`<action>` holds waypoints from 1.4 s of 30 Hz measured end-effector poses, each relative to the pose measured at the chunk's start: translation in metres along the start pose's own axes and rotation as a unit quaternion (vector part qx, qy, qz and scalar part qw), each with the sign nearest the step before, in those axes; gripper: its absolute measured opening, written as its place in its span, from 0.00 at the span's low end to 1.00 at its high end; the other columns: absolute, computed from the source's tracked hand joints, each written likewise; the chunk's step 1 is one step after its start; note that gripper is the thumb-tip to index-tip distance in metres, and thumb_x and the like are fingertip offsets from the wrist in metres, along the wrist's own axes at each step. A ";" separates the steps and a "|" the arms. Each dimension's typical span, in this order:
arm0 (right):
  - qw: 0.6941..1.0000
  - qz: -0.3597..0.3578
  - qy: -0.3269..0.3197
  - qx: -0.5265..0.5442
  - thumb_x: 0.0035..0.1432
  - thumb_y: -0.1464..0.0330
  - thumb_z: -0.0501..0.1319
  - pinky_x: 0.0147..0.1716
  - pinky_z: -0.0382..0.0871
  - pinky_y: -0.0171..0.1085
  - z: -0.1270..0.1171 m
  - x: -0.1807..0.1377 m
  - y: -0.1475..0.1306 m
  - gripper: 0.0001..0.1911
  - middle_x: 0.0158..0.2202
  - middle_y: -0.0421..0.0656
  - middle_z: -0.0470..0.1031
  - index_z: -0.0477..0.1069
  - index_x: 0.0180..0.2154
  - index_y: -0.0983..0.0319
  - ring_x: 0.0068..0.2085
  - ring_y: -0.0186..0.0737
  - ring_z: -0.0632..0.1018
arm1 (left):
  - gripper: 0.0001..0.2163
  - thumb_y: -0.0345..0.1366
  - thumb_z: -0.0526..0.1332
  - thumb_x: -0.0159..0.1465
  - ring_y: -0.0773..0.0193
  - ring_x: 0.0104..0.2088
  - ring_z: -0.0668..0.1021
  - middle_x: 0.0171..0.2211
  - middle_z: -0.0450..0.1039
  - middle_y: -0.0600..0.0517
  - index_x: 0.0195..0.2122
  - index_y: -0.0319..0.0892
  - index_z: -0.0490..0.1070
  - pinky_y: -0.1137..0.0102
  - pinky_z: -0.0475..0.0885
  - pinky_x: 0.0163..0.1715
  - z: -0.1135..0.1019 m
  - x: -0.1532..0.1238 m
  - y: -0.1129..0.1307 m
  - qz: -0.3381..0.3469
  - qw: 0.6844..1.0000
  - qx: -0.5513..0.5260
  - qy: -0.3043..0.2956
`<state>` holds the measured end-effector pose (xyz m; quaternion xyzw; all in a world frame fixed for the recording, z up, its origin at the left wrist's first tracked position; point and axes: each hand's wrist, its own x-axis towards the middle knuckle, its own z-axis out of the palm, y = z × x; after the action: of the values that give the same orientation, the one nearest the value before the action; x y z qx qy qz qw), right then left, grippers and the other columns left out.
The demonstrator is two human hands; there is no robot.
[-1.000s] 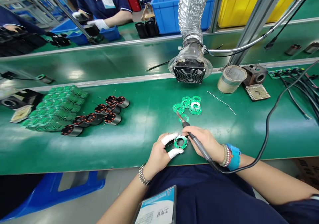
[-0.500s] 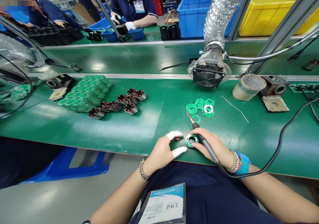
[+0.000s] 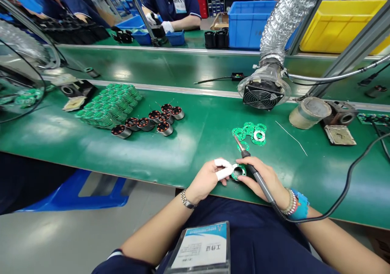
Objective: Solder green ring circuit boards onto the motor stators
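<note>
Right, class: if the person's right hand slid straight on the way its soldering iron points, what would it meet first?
Probably the pile of green ring boards just past the tip: the right hand aims the soldering iron away and leftward at it, though depth is unclear.

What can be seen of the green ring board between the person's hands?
The ring board is a small, flat green ring, seemingly printed circuit board, with a round central hole. It lies low on the green bench near its front edge. The left hand pinches its left rim with white-capped fingertips; the right hand, gripping a soldering iron, touches its right rim.
</note>
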<state>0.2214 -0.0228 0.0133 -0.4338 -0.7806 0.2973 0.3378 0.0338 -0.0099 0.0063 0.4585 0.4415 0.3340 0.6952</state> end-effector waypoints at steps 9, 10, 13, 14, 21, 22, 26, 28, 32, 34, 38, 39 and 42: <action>0.991 -0.125 0.052 0.003 0.57 0.78 0.55 0.36 0.69 0.38 0.010 0.016 -0.008 0.12 0.34 0.44 0.70 0.65 0.43 0.60 0.37 0.38 0.70 | 0.09 0.37 0.65 0.53 0.72 0.23 0.70 0.24 0.68 0.54 0.26 0.36 0.70 0.76 0.68 0.25 -0.001 0.000 0.004 -0.008 1.000 0.004 -0.012; 0.991 -0.122 0.056 -0.004 0.56 0.78 0.55 0.36 0.69 0.39 0.012 0.015 -0.008 0.13 0.34 0.44 0.70 0.65 0.43 0.61 0.38 0.39 0.70 | 0.09 0.37 0.65 0.53 0.72 0.24 0.70 0.24 0.68 0.54 0.27 0.36 0.70 0.76 0.68 0.25 -0.001 -0.001 0.004 -0.007 1.000 -0.002 -0.013; 0.992 -0.110 0.060 -0.021 0.56 0.78 0.55 0.36 0.70 0.40 0.015 0.013 -0.007 0.13 0.33 0.45 0.70 0.66 0.43 0.61 0.38 0.41 0.70 | 0.09 0.38 0.64 0.53 0.71 0.25 0.71 0.25 0.68 0.54 0.27 0.36 0.69 0.75 0.70 0.26 -0.001 -0.002 0.002 0.001 1.000 -0.017 -0.016; 0.992 -0.107 0.061 -0.023 0.56 0.77 0.55 0.36 0.70 0.40 0.015 0.012 -0.008 0.13 0.33 0.45 0.70 0.66 0.43 0.61 0.38 0.41 0.70 | 0.09 0.38 0.64 0.53 0.70 0.25 0.72 0.25 0.67 0.54 0.28 0.37 0.69 0.74 0.70 0.27 -0.001 -0.002 0.001 0.004 1.000 -0.020 -0.016; 0.996 -0.059 0.068 0.011 0.56 0.76 0.57 0.30 0.68 0.35 -0.017 0.000 -0.016 0.11 0.31 0.43 0.73 0.69 0.42 0.60 0.31 0.36 0.72 | 0.10 0.37 0.66 0.51 0.69 0.25 0.75 0.23 0.71 0.53 0.27 0.36 0.68 0.71 0.72 0.31 -0.004 -0.001 0.001 -0.024 1.000 -0.019 -0.005; 0.996 -0.059 0.060 0.016 0.56 0.76 0.58 0.29 0.68 0.35 -0.023 -0.003 -0.018 0.13 0.31 0.43 0.73 0.70 0.43 0.61 0.30 0.35 0.72 | 0.10 0.37 0.66 0.51 0.69 0.25 0.75 0.23 0.71 0.53 0.27 0.36 0.67 0.71 0.72 0.31 -0.005 -0.001 0.000 -0.025 0.999 -0.022 -0.004; 0.997 -0.050 0.050 0.039 0.54 0.76 0.59 0.29 0.68 0.37 -0.039 -0.009 -0.024 0.13 0.31 0.44 0.74 0.71 0.43 0.62 0.31 0.37 0.72 | 0.09 0.35 0.66 0.51 0.68 0.25 0.76 0.24 0.72 0.53 0.27 0.36 0.68 0.71 0.72 0.31 -0.007 0.001 -0.001 -0.029 0.999 -0.029 -0.005; 0.997 -0.040 0.044 0.054 0.54 0.77 0.59 0.28 0.68 0.37 -0.041 -0.009 -0.026 0.11 0.29 0.44 0.74 0.73 0.40 0.62 0.30 0.37 0.72 | 0.09 0.34 0.66 0.51 0.68 0.25 0.76 0.23 0.72 0.53 0.27 0.36 0.68 0.71 0.72 0.31 -0.008 0.001 -0.001 -0.029 0.999 -0.031 -0.007; 0.997 -0.032 0.031 0.060 0.53 0.77 0.59 0.27 0.67 0.37 -0.040 -0.009 -0.027 0.11 0.28 0.44 0.74 0.74 0.38 0.62 0.29 0.37 0.72 | 0.07 0.33 0.65 0.52 0.69 0.25 0.76 0.23 0.73 0.53 0.27 0.36 0.68 0.72 0.72 0.31 -0.008 0.001 -0.001 -0.028 0.999 -0.032 -0.009; 0.998 -0.030 0.025 0.058 0.53 0.77 0.59 0.27 0.68 0.37 -0.039 -0.009 -0.026 0.11 0.28 0.44 0.74 0.74 0.38 0.62 0.29 0.37 0.72 | 0.07 0.33 0.65 0.52 0.69 0.25 0.76 0.23 0.73 0.53 0.27 0.36 0.68 0.72 0.72 0.31 -0.007 0.001 0.000 -0.029 0.999 -0.029 -0.007; 0.998 -0.027 0.017 0.057 0.53 0.77 0.59 0.27 0.67 0.37 -0.039 -0.009 -0.025 0.11 0.28 0.44 0.74 0.74 0.38 0.62 0.29 0.37 0.72 | 0.06 0.32 0.64 0.52 0.69 0.25 0.76 0.23 0.72 0.54 0.27 0.36 0.68 0.72 0.72 0.30 -0.007 0.001 0.001 -0.030 0.999 -0.028 -0.003; 0.998 -0.028 0.016 0.058 0.53 0.77 0.59 0.27 0.67 0.37 -0.039 -0.009 -0.025 0.11 0.27 0.44 0.74 0.74 0.38 0.63 0.29 0.37 0.72 | 0.06 0.32 0.64 0.52 0.69 0.25 0.76 0.23 0.72 0.54 0.27 0.36 0.68 0.72 0.72 0.30 -0.007 0.001 0.001 -0.030 0.999 -0.028 -0.002; 0.998 -0.033 0.015 0.058 0.53 0.77 0.59 0.26 0.67 0.37 -0.039 -0.008 -0.025 0.10 0.27 0.44 0.73 0.74 0.38 0.63 0.29 0.37 0.72 | 0.06 0.32 0.64 0.52 0.69 0.25 0.76 0.22 0.72 0.54 0.27 0.36 0.68 0.72 0.72 0.30 -0.007 0.001 0.000 -0.029 0.999 -0.028 -0.003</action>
<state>0.2431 -0.0348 0.0532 -0.3916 -0.7709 0.3240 0.3838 0.0275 -0.0066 0.0047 0.4266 0.4431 0.3245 0.7186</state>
